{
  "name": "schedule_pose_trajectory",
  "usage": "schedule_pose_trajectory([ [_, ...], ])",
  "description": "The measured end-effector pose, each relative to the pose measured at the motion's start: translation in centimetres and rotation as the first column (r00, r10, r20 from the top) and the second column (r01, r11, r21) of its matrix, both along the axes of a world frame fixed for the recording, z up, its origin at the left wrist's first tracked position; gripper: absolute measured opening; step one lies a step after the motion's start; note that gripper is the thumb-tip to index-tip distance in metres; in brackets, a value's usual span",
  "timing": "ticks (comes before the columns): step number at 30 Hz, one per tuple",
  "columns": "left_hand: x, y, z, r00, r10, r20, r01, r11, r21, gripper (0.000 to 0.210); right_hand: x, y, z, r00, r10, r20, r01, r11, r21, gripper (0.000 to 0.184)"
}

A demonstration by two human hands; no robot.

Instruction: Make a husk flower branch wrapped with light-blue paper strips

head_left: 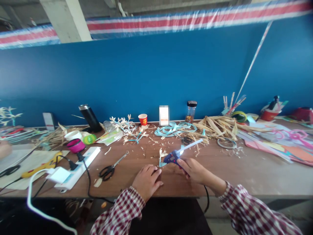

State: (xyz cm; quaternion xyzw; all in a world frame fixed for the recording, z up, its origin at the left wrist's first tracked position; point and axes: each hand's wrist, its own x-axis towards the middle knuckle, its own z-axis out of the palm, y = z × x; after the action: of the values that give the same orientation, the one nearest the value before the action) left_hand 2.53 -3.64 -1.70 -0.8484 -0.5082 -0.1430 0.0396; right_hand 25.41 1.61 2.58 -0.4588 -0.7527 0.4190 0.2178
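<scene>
In my right hand is a blue hot glue gun, with a pale translucent glue stick jutting from its back. Its nozzle points left at a small flower-like piece with cream husk petals and a light blue stem strip. My left hand lies on the table just below that piece, thumb and forefinger apart. Its fingertips are close to the strip; whether they touch it I cannot tell. Black-handled scissors lie partly spread to the left of my left hand.
A white power strip with plugs and cords lies at left, near a yellow tool. Behind are a paper cup, blue ribbon coils, a lidded jar and dried husks. Coloured sheets lie at right. Another person's hand shows far left.
</scene>
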Motion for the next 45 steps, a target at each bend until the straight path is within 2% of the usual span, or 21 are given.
schedule_pose_trajectory([
  [13,0.0,0.0,0.3,1.0,-0.002,-0.013,0.002,1.0,0.003,0.039,1.5,-0.9,0.5,0.999,-0.014,-0.045,0.009,0.995,-0.099,0.05],
  [19,-0.1,0.0,0.0,1.0,-0.002,-0.013,0.003,1.0,0.017,0.039,0.3,-0.8,-0.1,0.999,0.011,-0.036,-0.015,0.994,-0.105,0.049],
  [28,-0.1,0.0,0.1,1.0,0.0,-0.005,0.0,1.0,-0.007,0.039,0.8,-0.6,0.2,0.998,-0.052,-0.038,0.048,0.993,-0.107,0.048],
  [45,-0.2,0.1,-0.2,1.0,-0.01,-0.013,0.01,1.0,0.012,0.039,0.6,-0.3,-0.4,1.0,-0.019,-0.017,0.017,0.993,-0.117,0.048],
])
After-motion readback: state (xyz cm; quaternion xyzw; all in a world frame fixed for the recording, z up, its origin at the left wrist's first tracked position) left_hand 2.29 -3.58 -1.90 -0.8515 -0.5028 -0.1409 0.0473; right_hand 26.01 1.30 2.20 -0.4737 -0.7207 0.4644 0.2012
